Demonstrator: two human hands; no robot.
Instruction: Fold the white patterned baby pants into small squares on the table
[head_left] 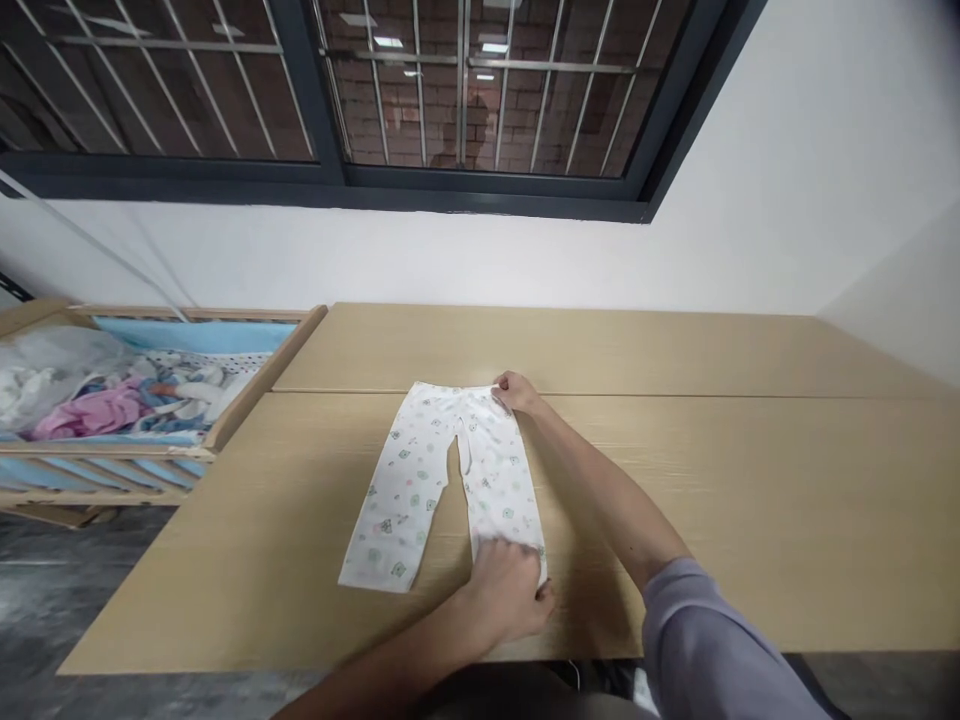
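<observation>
Small white printed trousers [442, 480] laid flat on a pale wooden table [750, 480], waistband toward the far edge, legs spread toward the near edge. Long axis running near to far, roughly in line with the reaching forearms. Right hand [515, 392] stretched out to the far right corner of the waistband, fingers curled and pinched on the cloth there. Left hand [506, 598] close in at the hem of the right-side leg, fingers folded over the cuff, closed on the fabric; thumb side hidden, so depth of the pinch not clear. Both grips on the same long side of the garment, one at each end of it. Other leg lying free, angled off to the left, untouched by either hand. Left hand the nearer to that free leg; right hand well apart from it. At left, beside the table, a wooden crib [247, 385] heaped with mixed clothes [112, 400], well apart from both hands. Above the white wall, a barred window [337, 90].
</observation>
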